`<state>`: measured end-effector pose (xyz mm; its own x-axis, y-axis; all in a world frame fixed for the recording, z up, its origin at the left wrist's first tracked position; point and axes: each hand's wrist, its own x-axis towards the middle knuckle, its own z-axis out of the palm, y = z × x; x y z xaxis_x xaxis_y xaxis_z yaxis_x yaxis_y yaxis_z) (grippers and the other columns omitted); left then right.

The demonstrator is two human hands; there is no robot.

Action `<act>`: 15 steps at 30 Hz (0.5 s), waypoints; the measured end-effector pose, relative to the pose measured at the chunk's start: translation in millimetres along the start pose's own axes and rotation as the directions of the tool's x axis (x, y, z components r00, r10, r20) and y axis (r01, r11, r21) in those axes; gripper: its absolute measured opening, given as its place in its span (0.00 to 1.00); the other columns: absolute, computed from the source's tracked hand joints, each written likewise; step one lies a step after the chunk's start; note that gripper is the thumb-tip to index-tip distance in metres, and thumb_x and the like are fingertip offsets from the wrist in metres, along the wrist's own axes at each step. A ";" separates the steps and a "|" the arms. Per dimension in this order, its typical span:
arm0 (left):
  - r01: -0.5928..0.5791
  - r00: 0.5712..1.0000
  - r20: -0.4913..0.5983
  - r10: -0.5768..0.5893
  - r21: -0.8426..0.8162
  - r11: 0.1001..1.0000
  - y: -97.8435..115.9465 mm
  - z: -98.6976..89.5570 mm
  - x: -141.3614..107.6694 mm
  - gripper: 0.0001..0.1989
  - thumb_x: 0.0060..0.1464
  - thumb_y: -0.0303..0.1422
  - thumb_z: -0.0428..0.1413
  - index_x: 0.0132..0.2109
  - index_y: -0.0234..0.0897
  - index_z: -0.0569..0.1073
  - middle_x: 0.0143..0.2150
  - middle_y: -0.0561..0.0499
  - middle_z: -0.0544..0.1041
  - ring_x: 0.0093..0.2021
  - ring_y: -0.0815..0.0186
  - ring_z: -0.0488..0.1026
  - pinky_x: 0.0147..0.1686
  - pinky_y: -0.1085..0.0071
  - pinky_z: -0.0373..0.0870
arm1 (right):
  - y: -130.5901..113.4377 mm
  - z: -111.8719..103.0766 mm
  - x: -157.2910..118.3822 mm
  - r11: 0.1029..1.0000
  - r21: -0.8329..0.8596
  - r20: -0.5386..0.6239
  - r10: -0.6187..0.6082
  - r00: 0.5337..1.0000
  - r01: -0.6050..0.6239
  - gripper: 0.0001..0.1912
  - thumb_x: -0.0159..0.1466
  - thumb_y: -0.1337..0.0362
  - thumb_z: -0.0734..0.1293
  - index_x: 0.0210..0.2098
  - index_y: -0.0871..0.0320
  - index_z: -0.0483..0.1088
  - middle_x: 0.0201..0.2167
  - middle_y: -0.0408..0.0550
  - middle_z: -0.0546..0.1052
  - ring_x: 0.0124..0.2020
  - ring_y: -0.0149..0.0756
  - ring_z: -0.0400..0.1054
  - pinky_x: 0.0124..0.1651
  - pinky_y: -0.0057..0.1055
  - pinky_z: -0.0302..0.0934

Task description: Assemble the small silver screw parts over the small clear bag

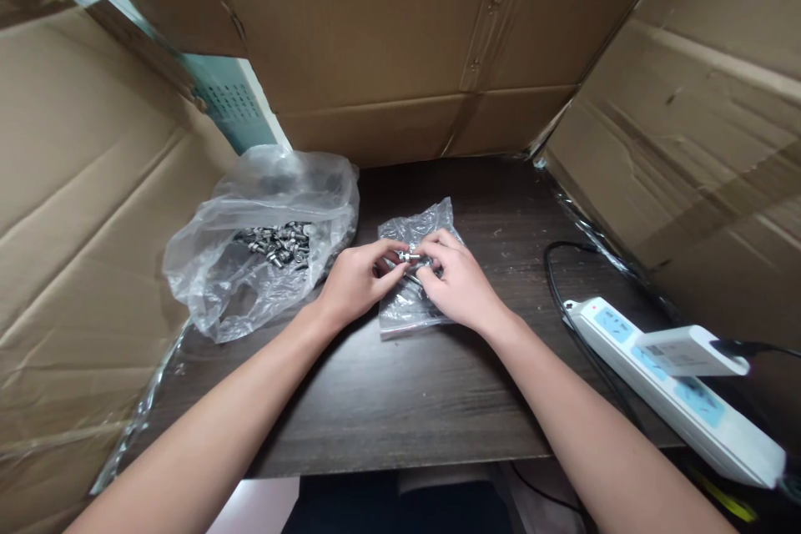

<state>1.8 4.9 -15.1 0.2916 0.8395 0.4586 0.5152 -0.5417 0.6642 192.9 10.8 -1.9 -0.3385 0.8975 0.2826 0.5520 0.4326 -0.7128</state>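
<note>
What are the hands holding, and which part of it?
A small metal bolt: the left hand pinches one end, the right hand the other, with their fingertips.

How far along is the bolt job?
Done: unclear; some metal shows at the small bag, in or on it I can't tell. In hand: one bolt, between left hand and right hand. Left: likely plenty, judging by the heap in the big bag.
</note>
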 end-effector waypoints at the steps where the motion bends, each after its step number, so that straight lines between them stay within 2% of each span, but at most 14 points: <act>1: -0.002 1.000 -0.006 0.002 0.004 1.000 -0.3 0.1 -0.1 0.11 0.60 0.29 0.62 0.50 0.36 0.78 0.34 0.55 0.82 0.29 0.73 0.77 0.31 0.79 0.72 | 0.3 0.0 0.1 1.000 0.000 0.001 0.007 1.000 -0.007 0.12 0.61 0.72 0.61 0.39 0.57 0.74 0.44 0.49 0.72 0.41 0.38 0.68 0.45 0.36 0.63; 6: -0.016 1.000 -0.009 0.016 0.010 1.000 -0.4 0.0 -0.8 0.11 0.60 0.30 0.62 0.50 0.37 0.78 0.33 0.55 0.81 0.28 0.73 0.76 0.30 0.79 0.71 | 0.2 -2.4 0.8 1.000 0.015 -0.086 -0.016 0.996 0.017 0.15 0.59 0.74 0.61 0.41 0.56 0.74 0.43 0.48 0.72 0.43 0.38 0.68 0.47 0.37 0.63; 12: -0.011 1.000 -0.004 0.011 0.013 1.000 -0.8 1.0 -0.5 0.11 0.60 0.30 0.62 0.50 0.36 0.78 0.34 0.54 0.81 0.28 0.72 0.76 0.30 0.79 0.72 | 4.4 -1.9 1.6 0.999 -0.001 0.013 -0.045 0.999 0.045 0.13 0.61 0.73 0.61 0.39 0.57 0.75 0.43 0.50 0.72 0.46 0.41 0.68 0.48 0.38 0.63; 15: -0.023 1.000 -0.006 0.023 0.015 1.000 -0.1 0.9 0.0 0.11 0.60 0.30 0.62 0.50 0.36 0.78 0.33 0.54 0.81 0.29 0.72 0.77 0.30 0.78 0.71 | 4.1 -1.5 1.9 1.000 0.007 -0.047 -0.025 0.999 0.025 0.12 0.60 0.73 0.61 0.38 0.57 0.75 0.43 0.49 0.72 0.42 0.38 0.68 0.45 0.37 0.63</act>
<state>2.5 5.0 -15.7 0.2986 0.8267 0.4769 0.5205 -0.5599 0.6447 195.6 14.5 -3.3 -0.3155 0.8897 0.3301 0.5377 0.4542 -0.7103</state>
